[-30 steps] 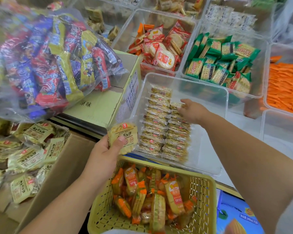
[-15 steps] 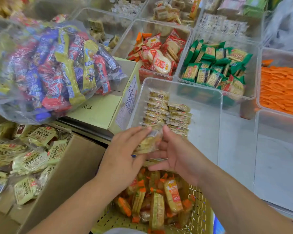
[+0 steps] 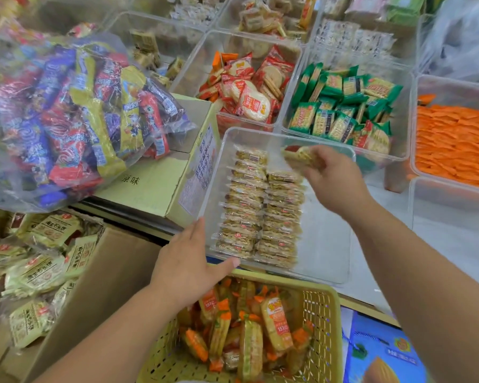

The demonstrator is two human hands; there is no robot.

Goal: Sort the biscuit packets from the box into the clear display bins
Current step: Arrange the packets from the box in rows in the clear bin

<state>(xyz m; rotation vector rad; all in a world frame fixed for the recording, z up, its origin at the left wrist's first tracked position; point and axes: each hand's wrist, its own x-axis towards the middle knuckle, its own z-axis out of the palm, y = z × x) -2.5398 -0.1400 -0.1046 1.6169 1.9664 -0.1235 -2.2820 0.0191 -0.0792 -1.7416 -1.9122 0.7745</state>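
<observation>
A clear display bin (image 3: 327, 252) in the middle holds two neat rows of pale yellow biscuit packets (image 3: 257, 205). My right hand (image 3: 332, 178) hovers over the far end of the right row and pinches one biscuit packet (image 3: 299, 156), slightly blurred. My left hand (image 3: 188, 261) hangs at the bin's near left corner, fingers straight, holding nothing. The cardboard box (image 3: 100, 275) at lower left is filled with more of the same packets (image 3: 36, 275).
A big clear bag of mixed sweets (image 3: 72, 120) lies on a closed carton (image 3: 152, 183) at left. A yellow basket (image 3: 324, 335) of orange packets stands in front. Bins of red (image 3: 249, 87), green (image 3: 340, 106) and orange packets (image 3: 454, 145) stand behind.
The packet passed from my left hand to my right. My right hand carried it up over the far end of the right row; my left hand dropped back to the bin's near corner.
</observation>
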